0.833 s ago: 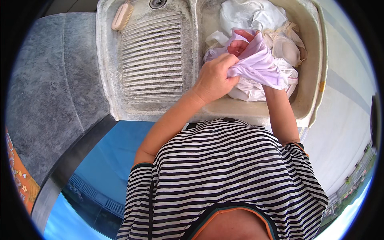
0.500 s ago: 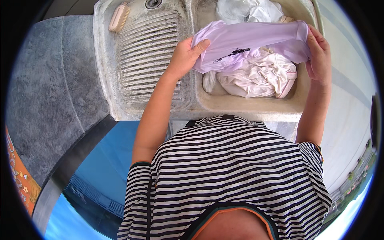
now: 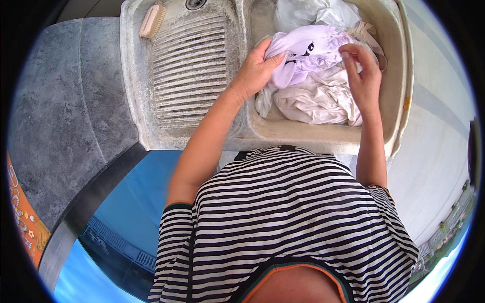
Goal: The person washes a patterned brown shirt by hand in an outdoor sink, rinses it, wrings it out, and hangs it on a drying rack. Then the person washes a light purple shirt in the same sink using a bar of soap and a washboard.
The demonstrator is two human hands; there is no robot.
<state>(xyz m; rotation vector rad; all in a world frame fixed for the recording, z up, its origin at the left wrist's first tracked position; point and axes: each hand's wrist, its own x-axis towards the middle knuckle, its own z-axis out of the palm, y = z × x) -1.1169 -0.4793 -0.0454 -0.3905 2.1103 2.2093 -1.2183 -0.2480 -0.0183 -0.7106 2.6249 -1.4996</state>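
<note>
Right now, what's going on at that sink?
A person in a striped shirt stands at a stone laundry sink. Both bare hands are on a pale lilac garment lying in the basin: the left hand grips its left edge, and the right hand pinches the fabric with its fingers. White laundry lies beneath it. A scrub brush rests above the ribbed washboard.

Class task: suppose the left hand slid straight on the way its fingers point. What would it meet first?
Probably the lilac garment its fingers already touch, bunched in the basin; depth is hard to judge.
</note>
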